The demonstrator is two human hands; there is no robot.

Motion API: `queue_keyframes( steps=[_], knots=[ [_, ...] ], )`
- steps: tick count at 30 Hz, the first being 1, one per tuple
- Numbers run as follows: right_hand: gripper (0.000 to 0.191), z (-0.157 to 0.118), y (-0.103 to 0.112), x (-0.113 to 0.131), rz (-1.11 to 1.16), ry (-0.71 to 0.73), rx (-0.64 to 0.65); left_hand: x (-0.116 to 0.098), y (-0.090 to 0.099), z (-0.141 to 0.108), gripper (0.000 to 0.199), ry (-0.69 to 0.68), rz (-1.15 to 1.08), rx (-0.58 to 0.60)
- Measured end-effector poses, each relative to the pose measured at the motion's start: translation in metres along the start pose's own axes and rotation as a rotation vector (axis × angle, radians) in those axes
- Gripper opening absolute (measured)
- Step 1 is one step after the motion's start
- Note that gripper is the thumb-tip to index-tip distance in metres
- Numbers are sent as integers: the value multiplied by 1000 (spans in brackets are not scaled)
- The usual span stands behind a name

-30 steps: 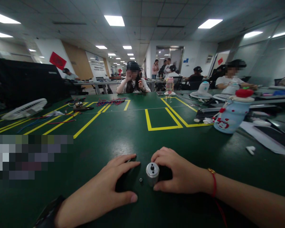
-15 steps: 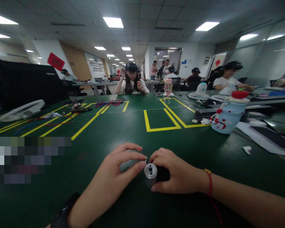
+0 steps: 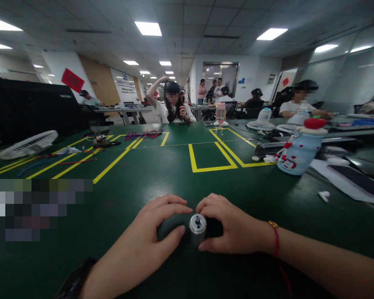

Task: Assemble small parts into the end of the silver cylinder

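Observation:
A small silver electric motor [image 3: 197, 233] stands upright on the green table, its shaft end facing up. On the shaft sits what looks like a small metal collar [image 3: 197, 218]; its exact kind is too small to make out. My right hand [image 3: 227, 224] curves round the motor from the right, thumb at its near side and fingers at its far side. To the left of the motor, my left hand [image 3: 158, 232] is open, thumb and fingers apart, with nothing visible between them. Its index fingertip is close to the motor's top edge.
Yellow tape outlines [image 3: 215, 169] mark the green table [image 3: 137, 187]. A blue bottle with a red lid [image 3: 297, 151] and a white plastic piece [image 3: 324, 196] are at right. Bundled wires [image 3: 143, 135] and a white fan [image 3: 29, 145] lie left. A person [image 3: 173, 104] sits opposite.
My left thumb and index finger have parted from a pinch near a small shiny piece beside the motor's top. My right hand has stayed put. The person opposite has raised an arm overhead.

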State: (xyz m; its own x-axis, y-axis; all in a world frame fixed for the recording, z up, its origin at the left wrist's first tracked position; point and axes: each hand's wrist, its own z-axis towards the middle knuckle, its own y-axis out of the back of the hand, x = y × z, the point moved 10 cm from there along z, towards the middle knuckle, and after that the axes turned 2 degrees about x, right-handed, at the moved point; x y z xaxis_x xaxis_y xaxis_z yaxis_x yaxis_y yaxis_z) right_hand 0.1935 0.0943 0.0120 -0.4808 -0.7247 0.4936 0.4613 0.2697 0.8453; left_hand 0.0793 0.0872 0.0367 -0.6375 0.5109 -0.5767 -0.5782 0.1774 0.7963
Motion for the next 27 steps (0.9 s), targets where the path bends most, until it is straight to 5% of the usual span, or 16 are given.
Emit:
queue_keyframes(
  steps=[5,11,18,22,27],
  knots=[
    [36,-1,0,0,14,-6,3,20,-6,-9,34,49,41,54],
    [39,-1,1,0,18,5,-7,42,-23,-22,82,120,161,202],
    [37,0,1,-1,25,-4,3,43,-32,-26,83,123,242,302],
    [38,0,1,-1,17,-1,-1,37,-29,-21,77,111,172,221],
    [36,1,0,-1,4,-9,4,3,-6,2,36,37,66,-55]
  ],
)
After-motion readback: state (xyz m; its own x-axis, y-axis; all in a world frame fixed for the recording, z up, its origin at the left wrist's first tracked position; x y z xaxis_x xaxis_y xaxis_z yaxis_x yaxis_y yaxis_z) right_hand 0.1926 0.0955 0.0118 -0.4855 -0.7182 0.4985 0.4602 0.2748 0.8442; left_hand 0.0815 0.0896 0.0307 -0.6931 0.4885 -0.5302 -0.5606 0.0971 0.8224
